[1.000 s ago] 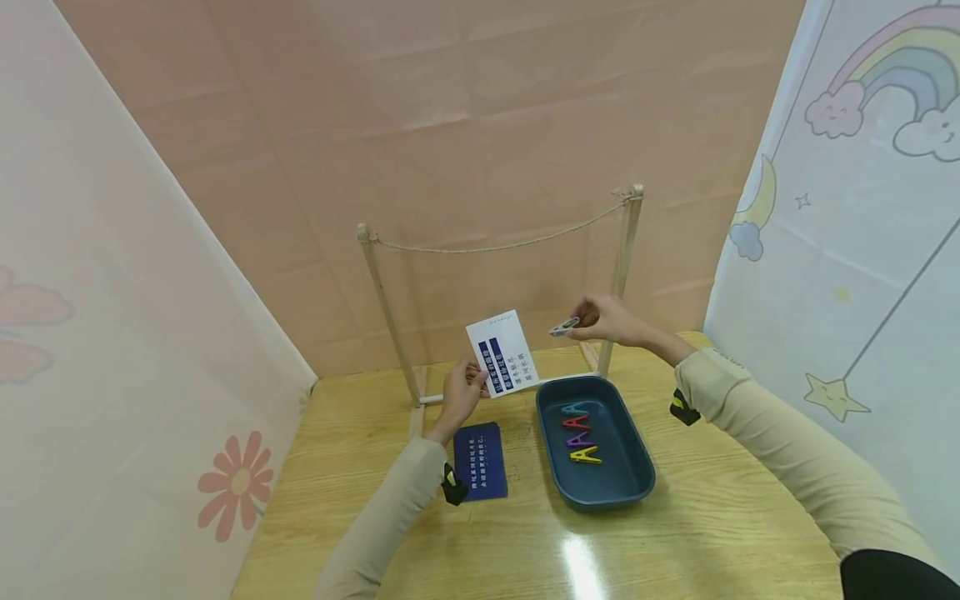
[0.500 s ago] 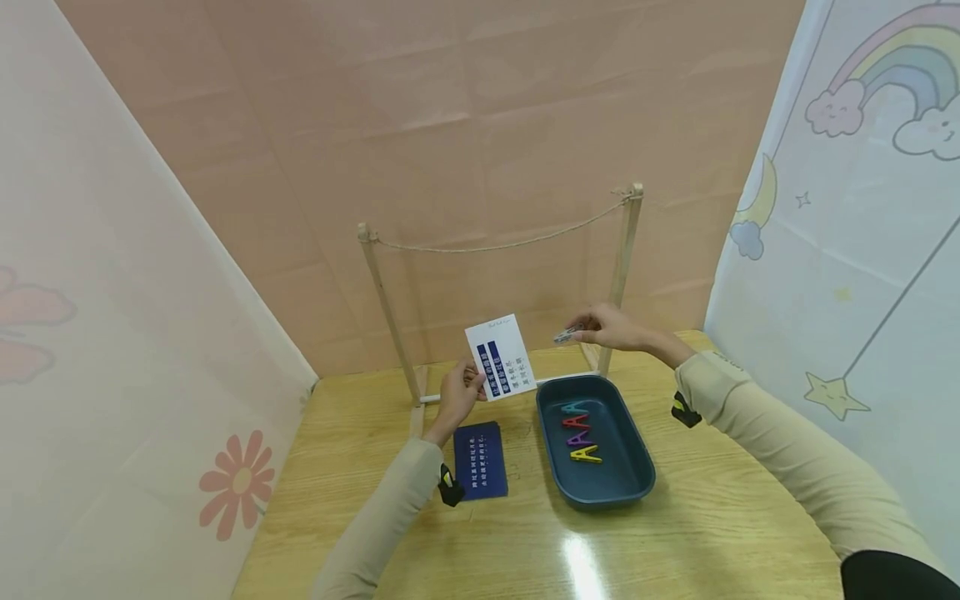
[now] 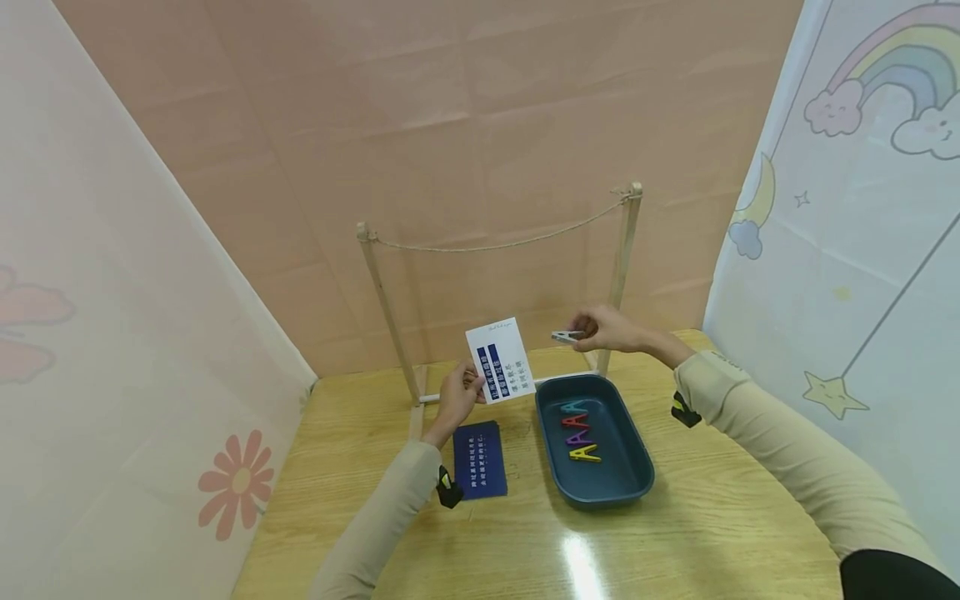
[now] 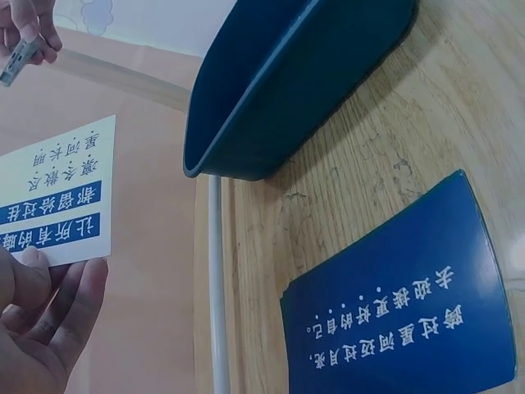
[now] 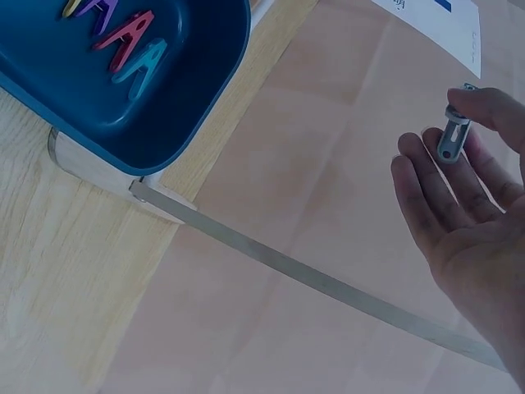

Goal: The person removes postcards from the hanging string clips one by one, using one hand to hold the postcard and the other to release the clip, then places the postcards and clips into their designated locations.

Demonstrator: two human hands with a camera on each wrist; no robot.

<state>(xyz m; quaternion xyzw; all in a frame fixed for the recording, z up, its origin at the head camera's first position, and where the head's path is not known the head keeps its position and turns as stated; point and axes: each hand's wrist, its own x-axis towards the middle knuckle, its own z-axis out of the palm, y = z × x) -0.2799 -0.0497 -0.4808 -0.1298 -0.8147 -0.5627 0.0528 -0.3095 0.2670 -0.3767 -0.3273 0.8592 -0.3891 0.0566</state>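
My left hand [image 3: 457, 396] pinches a white card [image 3: 506, 350] by its lower left edge; the card has blue bands with white characters and dark printed lines. It tilts slightly, raised above the table. To its right, my right hand [image 3: 609, 327] pinches a grey clothespin [image 3: 566, 336] between thumb and fingertips, apart from the card. In the right wrist view the clothespin [image 5: 454, 135] lies between thumb and index finger, the other fingers loosely bent. A rope [image 3: 495, 248] sags between two wooden posts [image 3: 624, 258] behind and above both hands.
A blue tray [image 3: 615, 492] on the table holds several clothespins [image 3: 577, 437] in teal, red, purple and yellow. Left of it lies a stack of dark blue cards [image 3: 482, 462]. A white bar [image 3: 431, 399] joins the posts' feet, and a peach backdrop [image 3: 480, 108] hangs behind.
The white card has dropped slightly in my left hand. My right hand has lowered a little, and the clothespin in it has turned so its side shows.
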